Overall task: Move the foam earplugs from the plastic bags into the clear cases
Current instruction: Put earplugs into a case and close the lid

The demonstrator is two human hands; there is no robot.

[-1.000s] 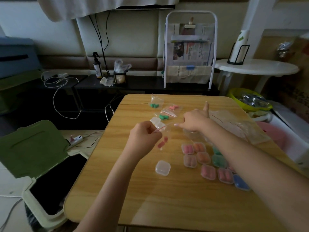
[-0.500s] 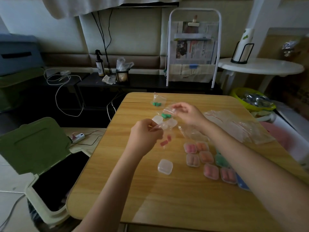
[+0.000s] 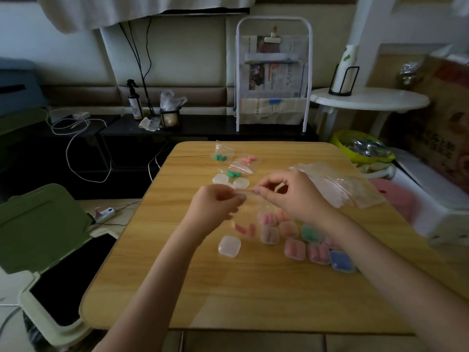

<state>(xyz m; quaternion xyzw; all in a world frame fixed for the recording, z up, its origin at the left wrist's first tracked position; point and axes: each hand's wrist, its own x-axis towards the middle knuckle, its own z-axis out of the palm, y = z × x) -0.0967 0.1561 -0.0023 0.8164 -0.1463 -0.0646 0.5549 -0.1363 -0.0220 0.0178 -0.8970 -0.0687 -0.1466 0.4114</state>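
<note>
My left hand and my right hand both pinch the top edge of a small clear plastic bag held above the wooden table. Pink earplugs hang in the bottom of that bag. A shut, empty clear case lies just below the bag. To the right lie several filled cases with pink, green and blue plugs. Further back lie bags with green plugs and pink plugs, plus two empty cases.
A pile of empty plastic bags covers the table's right side. A green-lidded open bin stands on the floor at the left. A white round side table and a newspaper rack stand behind.
My right hand has drawn back from the far bags and joined my left hand at the top of the held bag. The bag with pink plugs has stayed in my left hand.
</note>
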